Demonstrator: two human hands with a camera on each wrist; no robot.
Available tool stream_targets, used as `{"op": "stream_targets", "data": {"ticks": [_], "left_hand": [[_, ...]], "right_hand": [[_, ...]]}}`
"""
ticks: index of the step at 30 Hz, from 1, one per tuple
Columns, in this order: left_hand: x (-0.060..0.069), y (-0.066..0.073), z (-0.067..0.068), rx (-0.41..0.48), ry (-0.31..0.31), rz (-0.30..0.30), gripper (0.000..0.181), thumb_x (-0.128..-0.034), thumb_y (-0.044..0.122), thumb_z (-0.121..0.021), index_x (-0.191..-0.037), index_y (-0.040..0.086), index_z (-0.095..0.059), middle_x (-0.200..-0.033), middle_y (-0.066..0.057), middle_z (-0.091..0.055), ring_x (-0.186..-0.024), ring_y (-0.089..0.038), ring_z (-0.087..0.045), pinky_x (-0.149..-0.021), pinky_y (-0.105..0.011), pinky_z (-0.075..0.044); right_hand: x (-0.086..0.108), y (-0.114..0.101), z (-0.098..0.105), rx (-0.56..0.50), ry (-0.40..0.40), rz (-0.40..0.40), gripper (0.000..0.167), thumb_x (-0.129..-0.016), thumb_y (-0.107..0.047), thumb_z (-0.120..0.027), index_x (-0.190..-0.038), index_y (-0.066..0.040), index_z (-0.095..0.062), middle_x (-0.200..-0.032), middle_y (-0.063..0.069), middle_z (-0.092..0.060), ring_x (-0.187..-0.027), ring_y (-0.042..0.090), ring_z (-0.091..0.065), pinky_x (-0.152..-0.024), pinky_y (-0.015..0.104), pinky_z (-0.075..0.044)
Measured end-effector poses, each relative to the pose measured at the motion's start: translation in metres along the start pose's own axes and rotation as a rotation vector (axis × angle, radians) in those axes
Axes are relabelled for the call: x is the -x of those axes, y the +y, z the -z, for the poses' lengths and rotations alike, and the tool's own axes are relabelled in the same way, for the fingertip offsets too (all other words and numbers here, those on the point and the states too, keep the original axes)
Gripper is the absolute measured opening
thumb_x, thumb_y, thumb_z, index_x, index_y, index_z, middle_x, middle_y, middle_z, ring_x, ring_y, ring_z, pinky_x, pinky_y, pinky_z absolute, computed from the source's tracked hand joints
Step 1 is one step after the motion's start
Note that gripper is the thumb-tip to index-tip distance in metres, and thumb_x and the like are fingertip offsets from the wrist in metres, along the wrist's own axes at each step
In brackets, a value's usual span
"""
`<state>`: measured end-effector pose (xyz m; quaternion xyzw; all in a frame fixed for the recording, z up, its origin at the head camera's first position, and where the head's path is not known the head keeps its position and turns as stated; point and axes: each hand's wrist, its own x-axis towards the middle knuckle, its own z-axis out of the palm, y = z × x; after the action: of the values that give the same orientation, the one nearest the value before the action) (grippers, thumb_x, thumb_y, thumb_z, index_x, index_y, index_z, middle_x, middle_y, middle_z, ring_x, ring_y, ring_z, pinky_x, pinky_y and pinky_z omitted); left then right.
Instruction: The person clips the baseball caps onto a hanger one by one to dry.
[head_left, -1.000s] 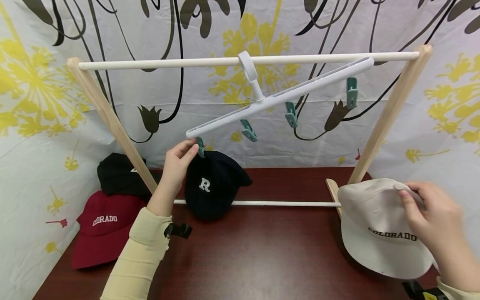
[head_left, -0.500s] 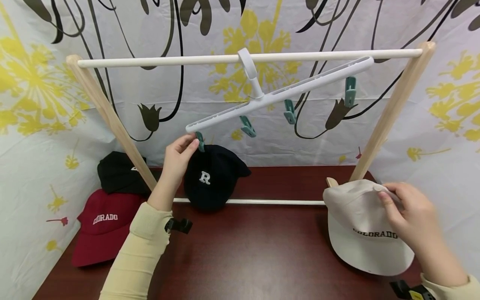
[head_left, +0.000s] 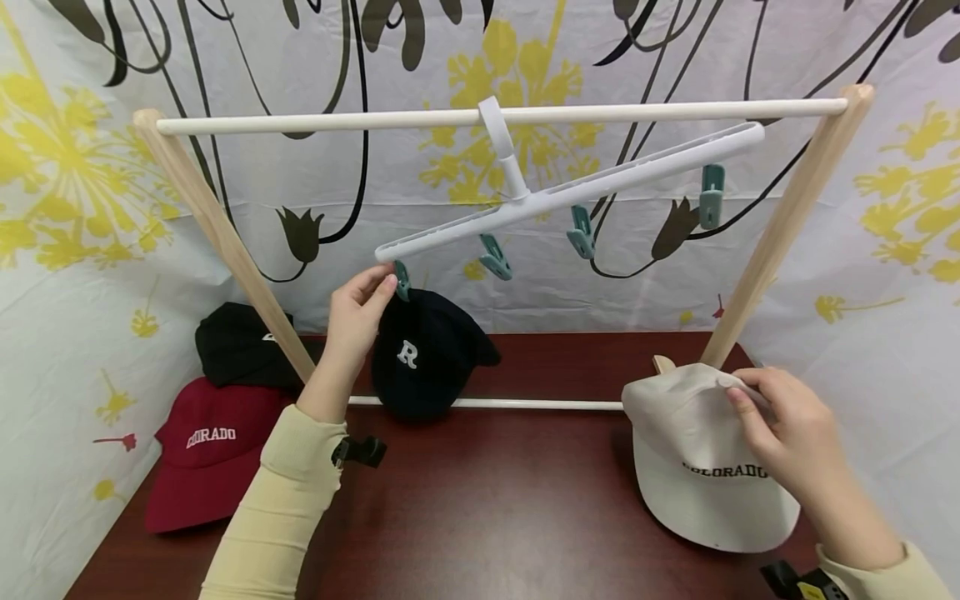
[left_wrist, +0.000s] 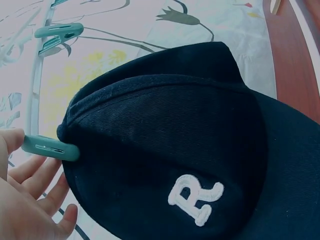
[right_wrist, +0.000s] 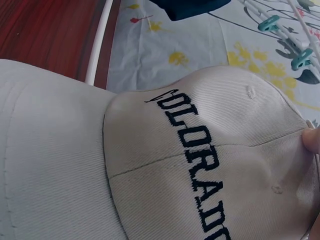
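Observation:
The left hand (head_left: 352, 321) pinches a green clip (head_left: 402, 282) at the low left end of the tilted white hanger (head_left: 570, 193). A dark navy cap (head_left: 427, 354) with a white R hangs from that clip; in the left wrist view the clip (left_wrist: 50, 148) bites the cap's edge (left_wrist: 165, 140). With thumb and fingers the right hand (head_left: 795, 425) grips the crown of a cream COLORADO cap (head_left: 697, 450), brim downward, low at the right. The right wrist view shows that cap (right_wrist: 240, 115) close up, with a fingertip on its crown.
The hanger hooks over the white top rod (head_left: 300, 125) of a wooden rack (head_left: 787, 225). Three more green clips hang along it, one being the far right clip (head_left: 712, 197). A red cap (head_left: 210, 458) and a black cap (head_left: 243, 346) lie on the table (head_left: 480, 517) at left.
The right hand has moved left with the cream cap, toward the middle of the rack. The hanger's right end has shifted slightly right. The left hand still holds the clip, slightly higher in the view.

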<state>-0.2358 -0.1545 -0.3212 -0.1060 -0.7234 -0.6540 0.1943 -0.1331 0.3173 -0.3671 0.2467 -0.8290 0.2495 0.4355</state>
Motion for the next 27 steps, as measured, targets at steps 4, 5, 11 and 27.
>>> {"op": "stream_targets", "data": {"ticks": [4, 5, 11, 27], "left_hand": [[0.001, -0.001, -0.002, 0.002, 0.019, -0.028, 0.031, -0.0969, 0.011, -0.058, -0.122, -0.006, -0.061, -0.119, -0.020, -0.061, -0.100, -0.011, -0.057, -0.091, -0.028, -0.044], [0.001, -0.002, -0.003, 0.006, 0.026, -0.034, 0.030, -0.0967, 0.011, -0.058, -0.121, -0.006, -0.062, -0.118, -0.020, -0.062, -0.100, -0.011, -0.057, -0.090, -0.028, -0.044], [0.003, -0.005, -0.004, 0.017, 0.051, -0.024, 0.030, -0.0966, 0.013, -0.059, -0.120, -0.005, -0.062, -0.114, -0.017, -0.064, -0.103, -0.014, -0.058, -0.093, -0.030, -0.043], [0.015, 0.004, -0.019, 0.113, -0.005, -0.156, 0.020, -0.0947, 0.006, -0.060, -0.101, -0.012, -0.065, -0.084, -0.010, -0.069, -0.083, -0.019, -0.064, -0.082, -0.031, -0.049]], "right_hand": [[-0.002, -0.003, -0.003, -0.019, 0.002, 0.028, 0.055, -0.097, -0.046, -0.049, -0.087, 0.005, -0.065, -0.075, 0.010, -0.058, -0.073, 0.008, -0.045, -0.076, 0.013, -0.030], [-0.002, -0.004, -0.004, -0.023, 0.003, 0.035, 0.054, -0.097, -0.046, -0.049, -0.086, 0.005, -0.065, -0.075, 0.010, -0.058, -0.073, 0.008, -0.045, -0.076, 0.013, -0.030], [-0.001, -0.006, -0.008, -0.026, -0.003, 0.043, 0.054, -0.098, -0.046, -0.048, -0.085, 0.004, -0.065, -0.075, 0.008, -0.060, -0.072, 0.013, -0.047, -0.078, 0.014, -0.031], [-0.003, -0.008, -0.012, -0.035, 0.000, 0.045, 0.053, -0.097, -0.045, -0.049, -0.086, 0.003, -0.066, -0.075, 0.008, -0.060, -0.072, 0.012, -0.047, -0.077, 0.015, -0.031]]}}
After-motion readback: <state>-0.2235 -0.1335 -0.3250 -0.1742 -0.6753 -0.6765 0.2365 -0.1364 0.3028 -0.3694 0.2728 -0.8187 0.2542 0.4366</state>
